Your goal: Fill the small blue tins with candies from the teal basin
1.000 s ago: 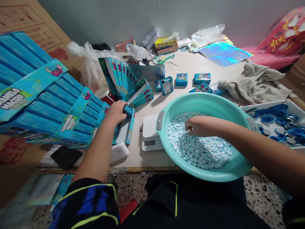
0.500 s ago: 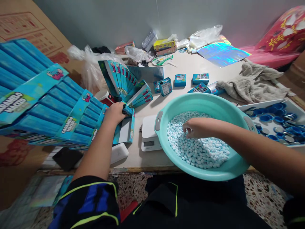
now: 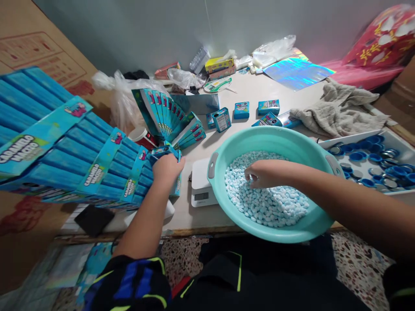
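My left hand is closed around a small blue candy box, over an open blue carton on the table; its fingertips are hidden. My right hand is inside a turquoise basin, its fingers curled down against pale blue and white candies. Whatever those fingers hold cannot be made out. Between the hands, the basin's rim overhangs a white digital scale. To the left of my left hand rises a slanted stack of blue display cartons.
Small blue boxes stand behind the basin, with a grey cloth to their right. A white tray of blue-and-silver caps is at the right. Fanned blue cartons, a red cup and plastic bags are at back left.
My left hand has moved right and slightly nearer, over the open carton, and now covers much of it. My right hand stays in the candies, nearly unmoved. The view has shifted slightly.
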Demonstrator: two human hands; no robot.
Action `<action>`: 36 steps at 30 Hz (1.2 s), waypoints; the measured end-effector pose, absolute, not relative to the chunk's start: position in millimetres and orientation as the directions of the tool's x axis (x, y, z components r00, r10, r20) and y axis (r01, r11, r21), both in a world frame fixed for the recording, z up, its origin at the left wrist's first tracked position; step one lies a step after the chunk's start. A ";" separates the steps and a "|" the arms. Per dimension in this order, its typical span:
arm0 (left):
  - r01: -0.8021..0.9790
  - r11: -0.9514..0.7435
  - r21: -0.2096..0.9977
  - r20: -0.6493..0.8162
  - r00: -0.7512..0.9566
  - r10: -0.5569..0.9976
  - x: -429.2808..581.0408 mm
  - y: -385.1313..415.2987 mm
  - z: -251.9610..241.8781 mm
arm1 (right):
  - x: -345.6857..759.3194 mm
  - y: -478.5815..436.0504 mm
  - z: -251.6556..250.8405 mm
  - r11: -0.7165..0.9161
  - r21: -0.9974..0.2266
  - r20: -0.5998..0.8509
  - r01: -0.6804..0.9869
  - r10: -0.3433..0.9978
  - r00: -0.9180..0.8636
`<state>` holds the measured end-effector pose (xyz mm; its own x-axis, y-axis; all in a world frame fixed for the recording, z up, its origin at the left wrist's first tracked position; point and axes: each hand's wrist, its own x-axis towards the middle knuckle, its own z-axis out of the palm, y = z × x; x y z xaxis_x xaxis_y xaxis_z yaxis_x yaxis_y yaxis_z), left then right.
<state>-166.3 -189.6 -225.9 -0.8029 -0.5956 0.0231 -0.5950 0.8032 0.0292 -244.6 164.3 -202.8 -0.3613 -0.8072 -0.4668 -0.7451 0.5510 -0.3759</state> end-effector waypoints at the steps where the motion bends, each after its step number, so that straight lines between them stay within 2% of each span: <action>1: -0.635 0.771 0.047 -0.069 -0.772 -0.632 -170.3 -193.4 -228.2 | -244.5 164.0 -202.7 0.551 -0.378 -0.466 -0.744 -0.808 -0.361; 3: -0.669 0.737 0.097 -0.161 -0.741 -0.652 -177.5 -205.2 -235.3 | -243.8 163.9 -202.4 0.541 -0.385 -0.451 -0.747 -0.817 -0.359; 8: -0.717 0.654 0.242 -0.130 -0.692 -0.711 -184.9 -230.9 -262.2 | -240.4 167.5 -199.8 0.542 -0.389 -0.446 -0.745 -0.818 -0.363; 13: -0.704 0.643 0.302 -0.117 -0.697 -0.707 -186.9 -239.7 -282.0 | -239.6 168.5 -198.4 0.551 -0.378 -0.450 -0.744 -0.812 -0.372; 25: -0.768 0.597 0.233 -0.049 -0.622 -0.781 -187.7 -223.0 -279.9 | -242.1 161.4 -202.0 0.545 -0.382 -0.471 -0.747 -0.810 -0.350; 31: -0.761 0.610 0.221 -0.018 -0.628 -0.778 -184.7 -207.0 -278.6 | -241.8 160.9 -198.3 0.552 -0.375 -0.476 -0.745 -0.804 -0.355; 36: -0.753 0.639 0.156 -0.033 -0.650 -0.759 -183.9 -203.4 -274.9 | -241.2 160.9 -198.5 0.558 -0.370 -0.477 -0.743 -0.800 -0.364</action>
<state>-183.9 -203.4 -274.9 -0.6503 -0.7590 -0.0328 -0.7534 0.6388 0.1558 -241.2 160.9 -198.5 -0.3642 -0.8002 -0.4765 -0.7425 0.5583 -0.3700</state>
